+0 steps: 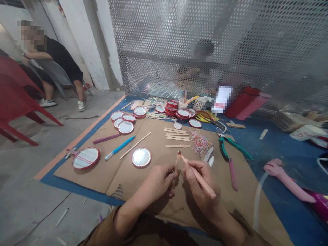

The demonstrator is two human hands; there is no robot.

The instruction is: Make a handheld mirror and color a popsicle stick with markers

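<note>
Red-rimmed round mirrors (141, 157) lay mostly bare on the brown cardboard sheet (123, 177); only the banded mirror (85, 158) at our left seemed to carry sticks, and more craft sticks (177, 138) lay unused in a row. Our left hand (156, 181) pinched a wooden stick (176, 161) upright between closed fingers. Our right hand (197, 177) gripped a peach-coloured pencil (208, 190), its long axis slanting up and left, its tip just beside that stick.
</note>
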